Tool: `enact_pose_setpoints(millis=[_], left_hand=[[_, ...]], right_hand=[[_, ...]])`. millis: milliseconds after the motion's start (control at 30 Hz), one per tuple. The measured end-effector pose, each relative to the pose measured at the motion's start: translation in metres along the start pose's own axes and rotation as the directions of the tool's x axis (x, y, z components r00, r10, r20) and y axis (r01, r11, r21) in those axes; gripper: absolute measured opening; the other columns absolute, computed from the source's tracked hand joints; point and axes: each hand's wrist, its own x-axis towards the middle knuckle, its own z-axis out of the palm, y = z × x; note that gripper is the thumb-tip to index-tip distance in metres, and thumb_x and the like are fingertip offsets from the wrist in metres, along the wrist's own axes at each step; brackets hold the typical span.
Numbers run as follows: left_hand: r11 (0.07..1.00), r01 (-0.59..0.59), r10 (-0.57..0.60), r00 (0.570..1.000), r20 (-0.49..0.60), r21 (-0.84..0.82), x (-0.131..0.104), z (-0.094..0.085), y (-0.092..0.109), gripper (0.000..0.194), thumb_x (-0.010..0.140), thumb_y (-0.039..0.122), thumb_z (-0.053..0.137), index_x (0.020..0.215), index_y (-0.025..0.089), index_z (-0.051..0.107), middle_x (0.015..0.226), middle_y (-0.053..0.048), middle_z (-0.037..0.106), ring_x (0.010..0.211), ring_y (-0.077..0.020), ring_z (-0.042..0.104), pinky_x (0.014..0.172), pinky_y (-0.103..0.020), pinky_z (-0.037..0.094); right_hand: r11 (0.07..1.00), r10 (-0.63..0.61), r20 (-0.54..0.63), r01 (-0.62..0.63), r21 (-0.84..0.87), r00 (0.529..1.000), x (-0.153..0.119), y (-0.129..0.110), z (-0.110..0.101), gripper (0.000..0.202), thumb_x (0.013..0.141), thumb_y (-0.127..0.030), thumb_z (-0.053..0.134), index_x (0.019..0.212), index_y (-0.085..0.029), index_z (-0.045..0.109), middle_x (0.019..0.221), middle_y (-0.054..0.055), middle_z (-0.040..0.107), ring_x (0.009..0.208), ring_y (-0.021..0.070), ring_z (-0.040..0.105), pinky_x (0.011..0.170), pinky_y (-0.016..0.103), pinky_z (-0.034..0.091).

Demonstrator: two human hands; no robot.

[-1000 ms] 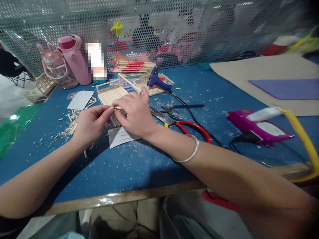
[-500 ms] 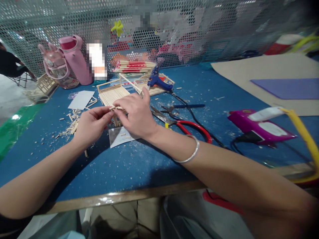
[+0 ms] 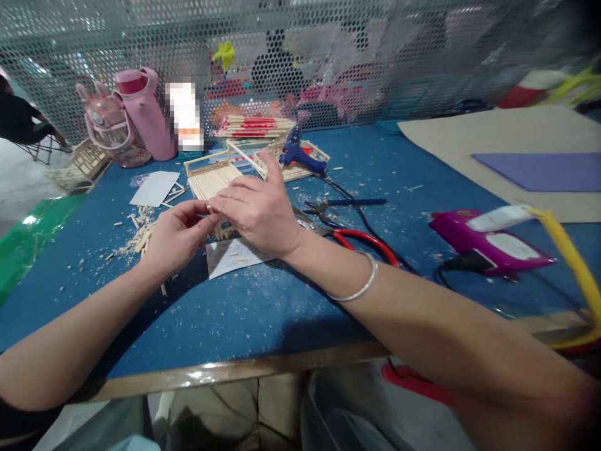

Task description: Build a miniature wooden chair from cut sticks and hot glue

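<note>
My left hand (image 3: pixel 176 235) is closed in a pinch, with the pale end of a small wooden stick (image 3: pixel 210 208) showing at its fingertips. My right hand (image 3: pixel 263 210) meets it there, its fingers bent over the same stick and one finger raised; most of the stick is hidden. Just behind the hands is a small model (image 3: pixel 213 180) built of thin wooden sticks, with a slatted floor and a railing. A white card (image 3: pixel 220 263) with a few cut pieces lies under my right hand. Wood scraps (image 3: pixel 141 235) are piled left of my left hand.
A blue glue gun (image 3: pixel 303 156) rests behind my right hand. Red-handled cutters (image 3: pixel 366 241) and blue pliers (image 3: pixel 323 210) lie to its right. A purple tool (image 3: pixel 493 244) with a yellow strap is farther right. Pink bottles (image 3: pixel 145 116) and stick bundles (image 3: pixel 256 127) stand along the mesh.
My right hand has shifted slightly, its fingers now covering most of the stick pieces that showed before. My left hand stays almost in place, still pinching.
</note>
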Motion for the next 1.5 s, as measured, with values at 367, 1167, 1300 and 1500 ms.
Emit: enact_pose_setpoints(millis=[367, 1167, 1300, 1500], left_hand=[[0.85, -0.343, 0.38, 0.925, -0.014, 0.4, -0.023, -0.005, 0.017, 0.014, 0.081, 0.022, 0.059, 0.093, 0.016, 0.063, 0.074, -0.001, 0.064, 0.056, -0.0088, 0.055, 0.049, -0.019, 0.043], [0.521, -0.606, 0.186, 0.768, 0.613, 0.601, -0.022, 0.025, -0.003, 0.033, 0.085, 0.009, 0.045, 0.105, 0.024, 0.067, 0.098, -0.006, 0.073, 0.085, -0.0193, 0.068, 0.078, -0.033, 0.054], [0.527, -0.608, 0.185, 0.764, 0.618, 0.594, -0.023, 0.025, -0.002, 0.035, 0.086, 0.008, 0.044, 0.108, 0.025, 0.066, 0.096, -0.006, 0.073, 0.086, -0.0194, 0.068, 0.08, -0.033, 0.054], [0.54, -0.607, 0.194, 0.764, 0.615, 0.583, -0.022, 0.025, -0.002, 0.033, 0.086, 0.008, 0.044, 0.104, 0.024, 0.067, 0.099, -0.006, 0.073, 0.089, -0.0208, 0.069, 0.081, -0.035, 0.054]], right_hand=[[0.981, 0.187, 0.287, -0.195, 0.0, 0.94, 0.012, 0.009, -0.067, 0.032, 0.095, -0.022, 0.028, 0.093, -0.012, 0.059, 0.084, 0.007, 0.062, 0.076, 0.0159, 0.053, 0.068, 0.029, 0.037], [0.955, 0.249, 0.665, -0.063, -0.291, 0.704, -0.041, 0.003, -0.034, 0.03, 0.09, -0.022, 0.038, 0.079, -0.015, 0.065, 0.077, 0.009, 0.069, 0.07, 0.0194, 0.062, 0.057, 0.028, 0.029], [0.965, 0.224, 0.674, -0.066, -0.252, 0.704, -0.042, 0.0, -0.035, 0.029, 0.09, -0.023, 0.039, 0.081, -0.016, 0.065, 0.077, 0.008, 0.069, 0.071, 0.0196, 0.062, 0.057, 0.028, 0.029], [0.962, 0.231, 0.655, -0.068, -0.265, 0.719, -0.042, 0.001, -0.036, 0.03, 0.09, -0.023, 0.038, 0.079, -0.015, 0.065, 0.078, 0.009, 0.07, 0.071, 0.0201, 0.063, 0.056, 0.029, 0.027]])
